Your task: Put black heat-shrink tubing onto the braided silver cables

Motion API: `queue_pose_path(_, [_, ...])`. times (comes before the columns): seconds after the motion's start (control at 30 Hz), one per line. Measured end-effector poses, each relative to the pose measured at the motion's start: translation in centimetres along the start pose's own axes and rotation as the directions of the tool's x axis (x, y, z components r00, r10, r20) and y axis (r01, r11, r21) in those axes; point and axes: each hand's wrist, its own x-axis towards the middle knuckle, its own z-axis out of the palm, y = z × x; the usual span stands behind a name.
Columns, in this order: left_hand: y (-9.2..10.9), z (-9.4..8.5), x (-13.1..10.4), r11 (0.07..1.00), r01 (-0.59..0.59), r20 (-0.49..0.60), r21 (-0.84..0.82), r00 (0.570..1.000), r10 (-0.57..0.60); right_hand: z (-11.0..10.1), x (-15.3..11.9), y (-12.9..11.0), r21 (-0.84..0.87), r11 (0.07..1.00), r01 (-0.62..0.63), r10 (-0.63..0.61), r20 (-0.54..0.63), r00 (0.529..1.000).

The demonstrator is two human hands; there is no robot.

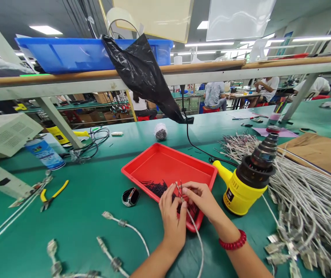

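Note:
A light grey cable (196, 226) rises to my hands, with its thin stripped wires fanned out at the tip. My left hand (172, 218) is closed around the cable just below the split. My right hand (201, 197) pinches at the thin wires from the other side; what exactly lies between its fingertips is partly hidden. Both hands are over the near corner of a red tray (165, 158). Short black tube pieces (155, 187) lie in a pile in the tray, partly behind my fingers.
Right of the tray, a yellow heat gun (240, 193) stands nozzle up. Beyond it is a heap of grey cables (307, 193). Cable ends with plugs (110, 251), a watch-like band (130, 197) and yellow-handled pliers (53, 195) lie left. A black bag (145, 73) hangs from the shelf.

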Motion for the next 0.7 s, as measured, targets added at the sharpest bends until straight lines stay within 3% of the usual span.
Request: queue_pose_path(0.7, [-0.03,0.03,-0.03,0.999,-0.036,0.008,0.035,0.999,0.036,0.21,-0.16,-0.22,0.025,0.999,-0.04,0.04,0.014,0.999])
